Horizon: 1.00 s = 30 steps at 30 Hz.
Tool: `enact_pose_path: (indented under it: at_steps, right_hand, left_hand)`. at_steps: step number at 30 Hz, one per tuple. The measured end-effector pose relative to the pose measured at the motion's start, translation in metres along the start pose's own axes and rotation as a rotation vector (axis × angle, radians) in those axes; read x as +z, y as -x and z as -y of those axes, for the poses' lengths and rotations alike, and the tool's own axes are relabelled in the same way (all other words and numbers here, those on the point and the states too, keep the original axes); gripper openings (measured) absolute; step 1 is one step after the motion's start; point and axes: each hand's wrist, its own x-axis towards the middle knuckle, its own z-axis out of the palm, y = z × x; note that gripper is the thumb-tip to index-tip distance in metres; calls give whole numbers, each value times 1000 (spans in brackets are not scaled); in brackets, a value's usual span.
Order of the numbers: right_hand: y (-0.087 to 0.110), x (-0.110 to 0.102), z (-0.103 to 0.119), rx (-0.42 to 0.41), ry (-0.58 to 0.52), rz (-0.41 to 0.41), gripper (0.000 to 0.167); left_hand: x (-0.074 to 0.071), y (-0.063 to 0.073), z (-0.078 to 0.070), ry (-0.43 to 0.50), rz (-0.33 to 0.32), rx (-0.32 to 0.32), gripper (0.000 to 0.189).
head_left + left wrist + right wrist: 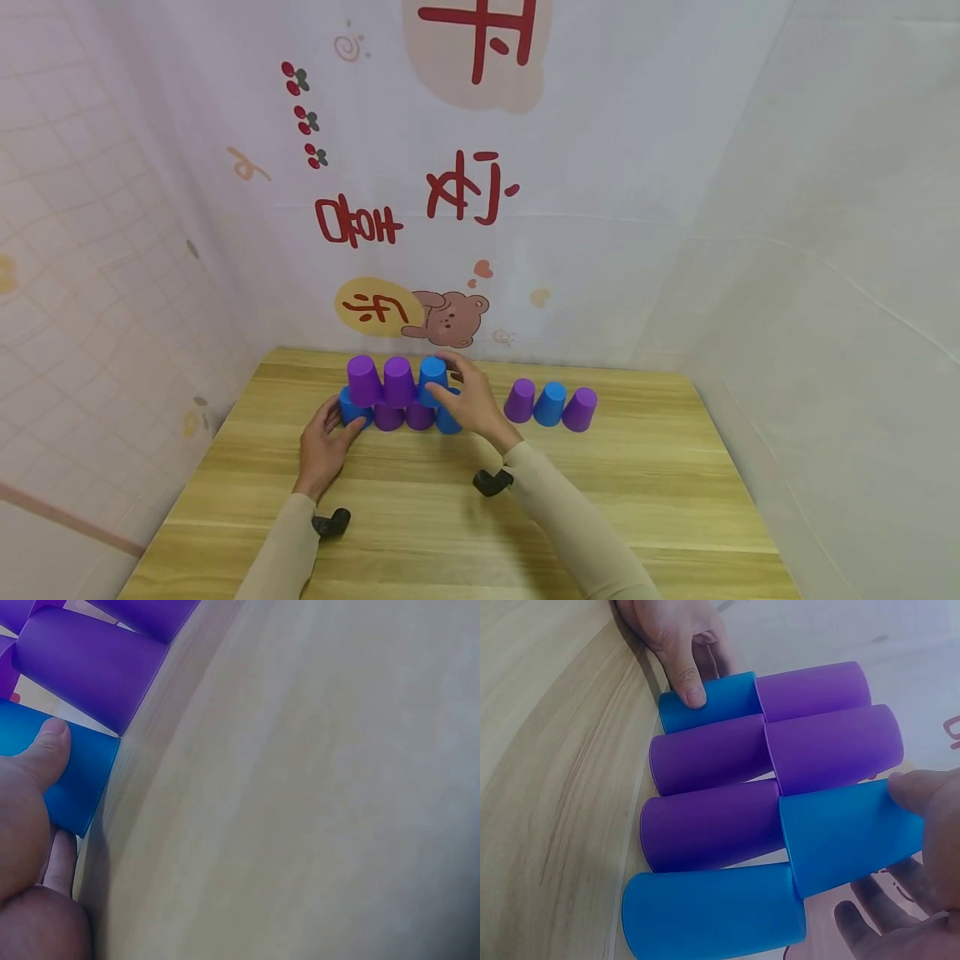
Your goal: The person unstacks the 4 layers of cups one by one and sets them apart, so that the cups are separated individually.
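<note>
Upside-down plastic cups stand in two tiers near the table's back edge. The lower tier runs blue, purple, purple, blue. On top sit two purple cups (pixel 362 382) (pixel 398 383) and, at the right end, a blue cup (pixel 847 836). My right hand (pixel 472 404) holds that upper blue cup between thumb and fingers, its rim resting across the lower tier. At the left end my left hand (pixel 321 450) grips the lower blue cup (pixel 82 776), thumb in front and fingers round the outer side. The lower right blue cup (pixel 712 915) stands below my right hand.
To the right of the tiers, a purple cup (pixel 521 402), a blue cup (pixel 551 404) and another purple cup (pixel 581 410) stand upside down in a row. A printed white curtain (pixel 600 250) hangs behind the wooden table (pixel 420 533).
</note>
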Motion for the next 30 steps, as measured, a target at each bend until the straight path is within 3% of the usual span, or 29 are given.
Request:
enact_pose_path:
  at_steps: [12,30]
  right_hand:
    - [-1,2,-1,5,-67,-10,53]
    - [-1,3,-3,2,-78,-20,52]
  left_hand:
    - [1,0,0,4,-6,9,73]
    - [1,1,-3,24,6,-15,74]
